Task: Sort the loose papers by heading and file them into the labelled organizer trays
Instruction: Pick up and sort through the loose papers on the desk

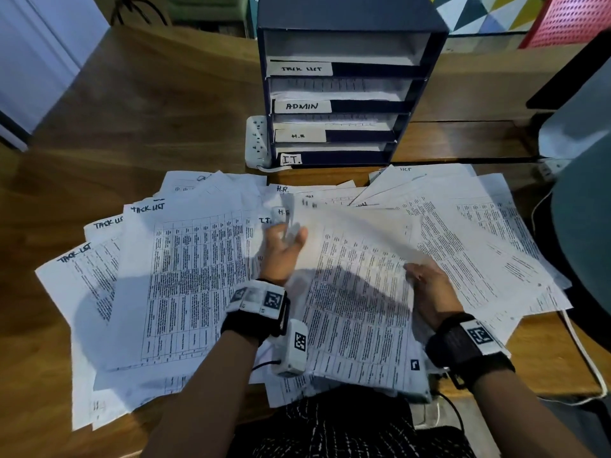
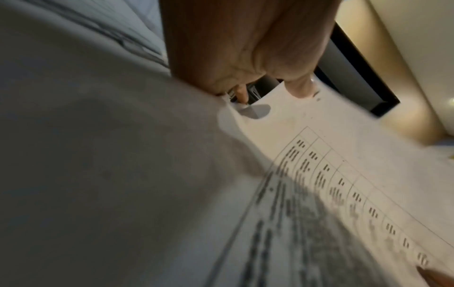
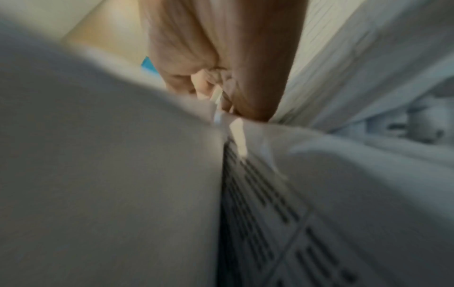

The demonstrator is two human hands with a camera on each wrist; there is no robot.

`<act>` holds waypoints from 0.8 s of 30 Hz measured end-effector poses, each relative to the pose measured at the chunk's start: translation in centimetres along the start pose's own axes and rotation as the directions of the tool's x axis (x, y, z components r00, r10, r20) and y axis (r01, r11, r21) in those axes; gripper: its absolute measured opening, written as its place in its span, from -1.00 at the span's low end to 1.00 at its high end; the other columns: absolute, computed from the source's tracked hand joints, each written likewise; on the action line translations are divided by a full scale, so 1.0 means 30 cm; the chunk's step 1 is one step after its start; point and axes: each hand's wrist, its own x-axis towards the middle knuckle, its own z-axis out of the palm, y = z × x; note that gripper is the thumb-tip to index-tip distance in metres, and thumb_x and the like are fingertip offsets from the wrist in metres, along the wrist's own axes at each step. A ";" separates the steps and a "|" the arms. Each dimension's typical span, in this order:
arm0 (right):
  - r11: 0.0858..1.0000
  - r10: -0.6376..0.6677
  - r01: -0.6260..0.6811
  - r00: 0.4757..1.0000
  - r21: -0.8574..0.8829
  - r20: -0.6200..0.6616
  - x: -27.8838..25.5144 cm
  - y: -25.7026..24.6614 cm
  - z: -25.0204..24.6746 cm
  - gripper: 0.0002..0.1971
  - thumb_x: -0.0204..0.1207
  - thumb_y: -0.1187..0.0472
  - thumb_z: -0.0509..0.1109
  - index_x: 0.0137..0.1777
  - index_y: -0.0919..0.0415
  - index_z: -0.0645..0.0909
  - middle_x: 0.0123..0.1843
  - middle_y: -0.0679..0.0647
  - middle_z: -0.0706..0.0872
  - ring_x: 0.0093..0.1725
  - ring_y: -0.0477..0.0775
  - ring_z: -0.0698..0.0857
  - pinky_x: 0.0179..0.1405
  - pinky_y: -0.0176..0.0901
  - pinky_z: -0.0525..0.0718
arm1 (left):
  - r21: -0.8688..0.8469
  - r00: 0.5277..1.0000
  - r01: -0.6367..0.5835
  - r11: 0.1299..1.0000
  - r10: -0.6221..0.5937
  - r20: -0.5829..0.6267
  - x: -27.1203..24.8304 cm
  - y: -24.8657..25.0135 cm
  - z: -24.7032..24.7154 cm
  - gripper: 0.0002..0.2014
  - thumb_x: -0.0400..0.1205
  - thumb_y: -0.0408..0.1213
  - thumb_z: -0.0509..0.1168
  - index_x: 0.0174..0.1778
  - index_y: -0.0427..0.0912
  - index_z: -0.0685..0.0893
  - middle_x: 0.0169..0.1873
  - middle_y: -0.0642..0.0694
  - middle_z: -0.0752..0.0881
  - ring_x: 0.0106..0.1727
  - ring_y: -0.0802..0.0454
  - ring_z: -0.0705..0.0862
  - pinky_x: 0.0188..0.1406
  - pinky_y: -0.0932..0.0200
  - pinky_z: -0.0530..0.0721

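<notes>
Many printed sheets lie fanned over the wooden desk point(image 1: 132, 127), with handwritten headings such as TASK LIST point(image 1: 147, 207), H.R. point(image 1: 282, 189) and I.T. point(image 1: 264, 220). One sheet point(image 1: 357, 292) with a printed table is lifted above the pile. My left hand point(image 1: 287, 238) pinches its left edge and my right hand point(image 1: 420, 276) pinches its right edge. In the left wrist view my thumb point(image 2: 298, 87) presses on top of the sheet point(image 2: 319, 155). The right wrist view is blurred; my fingers point(image 3: 221, 87) hold a paper edge point(image 3: 123, 174). The sheet's heading is hidden.
A dark organizer point(image 1: 426, 77) stands at the back of the desk, with trays labelled TASK LIST point(image 1: 301, 68), ADMIN point(image 1: 301, 106), H.R point(image 1: 298, 136) and I.T. point(image 1: 291, 159). A white power strip point(image 1: 256, 140) lies beside it. A grey chair back point(image 1: 582, 193) stands at the right.
</notes>
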 end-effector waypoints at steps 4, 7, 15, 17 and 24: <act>0.948 -0.152 0.176 0.983 -0.267 0.107 -0.023 -0.029 0.060 -0.28 0.51 0.60 0.21 0.47 -0.05 0.05 0.53 0.15 0.30 0.45 0.19 0.38 0.26 0.00 0.52 | -0.113 0.987 0.090 0.989 -0.073 0.145 -0.027 -0.012 0.030 0.25 0.11 0.24 0.57 0.54 0.06 -0.12 0.57 -0.28 0.21 0.58 -0.27 0.25 0.58 -0.31 0.19; 0.867 -0.301 0.356 0.932 -0.349 0.201 -0.064 -0.119 0.086 -0.18 0.47 0.54 0.30 0.50 -0.22 0.06 0.63 -0.02 0.10 0.58 0.04 0.13 0.54 0.05 0.15 | -0.137 0.987 0.160 0.978 -0.154 0.055 -0.031 0.035 0.004 0.20 0.28 0.07 0.54 0.60 -0.01 -0.23 0.56 -0.15 0.29 0.55 -0.06 0.30 0.58 -0.21 0.16; 0.594 -0.724 0.777 0.629 -0.208 0.283 -0.196 -0.506 0.195 -0.67 0.50 0.34 0.38 0.19 -0.01 0.48 0.03 -0.33 0.73 0.14 -0.25 0.67 0.14 -0.33 0.63 | -0.443 0.954 -0.299 0.845 0.272 -0.124 -0.027 0.382 -0.147 -0.69 0.46 -0.24 0.39 0.11 -0.22 0.67 -0.24 0.09 0.81 -0.12 0.08 0.77 -0.10 0.15 0.71; 0.486 -0.798 0.847 0.530 -0.213 0.286 -0.221 -0.551 0.212 -0.65 0.55 0.27 0.34 0.24 -0.07 0.38 0.11 -0.42 0.66 0.19 -0.32 0.61 0.19 -0.38 0.56 | -0.432 0.882 -0.470 0.769 0.402 -0.244 -0.054 0.484 -0.189 -0.87 0.43 -0.26 0.36 -0.12 -0.07 0.69 -0.40 0.14 0.78 -0.29 0.20 0.74 -0.24 0.23 0.70; 0.435 -0.825 0.858 0.501 -0.273 0.262 -0.222 -0.458 0.255 -0.48 0.60 0.44 0.22 0.43 0.18 0.05 0.25 -0.53 0.48 0.17 -0.65 0.44 0.16 -0.69 0.37 | -0.418 0.844 -0.537 0.733 0.476 -0.250 -0.105 0.463 -0.232 -0.64 0.26 -0.07 0.41 -0.07 -0.14 0.68 -0.39 0.20 0.77 -0.28 0.31 0.71 -0.27 0.38 0.64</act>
